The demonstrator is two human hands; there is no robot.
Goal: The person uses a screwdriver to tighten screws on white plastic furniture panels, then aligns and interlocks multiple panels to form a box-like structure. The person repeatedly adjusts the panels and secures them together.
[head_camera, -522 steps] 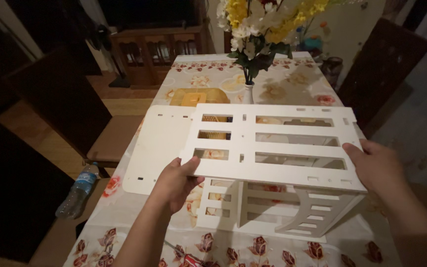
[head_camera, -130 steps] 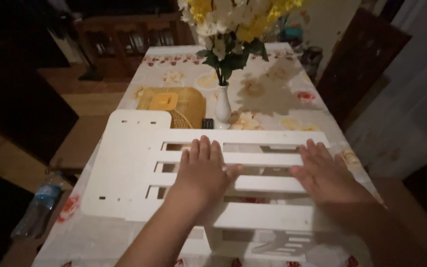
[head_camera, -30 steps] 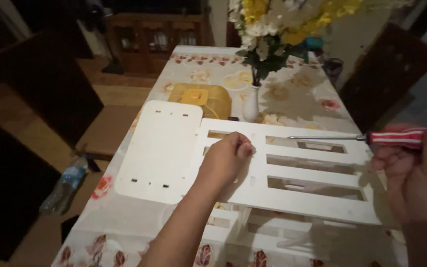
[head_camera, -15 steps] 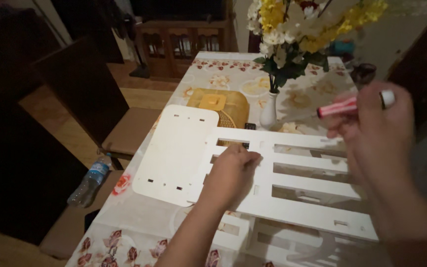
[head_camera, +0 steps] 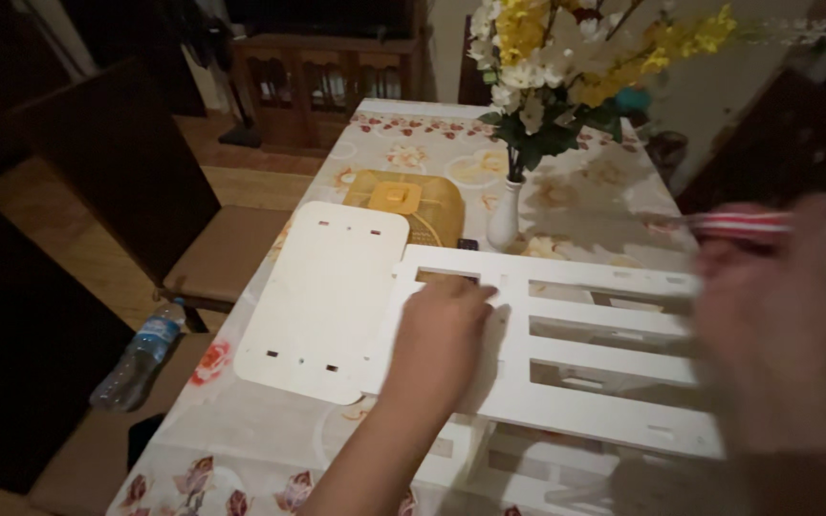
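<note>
A white slatted panel lies flat on top of other white furniture parts on the table. My left hand rests on the panel's left end, fingers curled near a slot at its top corner; whether it pinches anything is too small to tell. My right hand is blurred, raised over the panel's right end, and grips a screwdriver with a red-and-white striped handle. A separate white rounded board with small holes lies to the left, tucked partly under the panel.
A white vase of yellow and white flowers stands just behind the panel. A yellow lidded container sits behind the board. The floral tablecloth covers the table. Dark chairs stand at the left, a plastic bottle lying on one seat.
My right hand with the screwdriver has dropped lower and moved right, now blurred over the panel's right end. My left hand has stayed at the panel's upper left corner.
</note>
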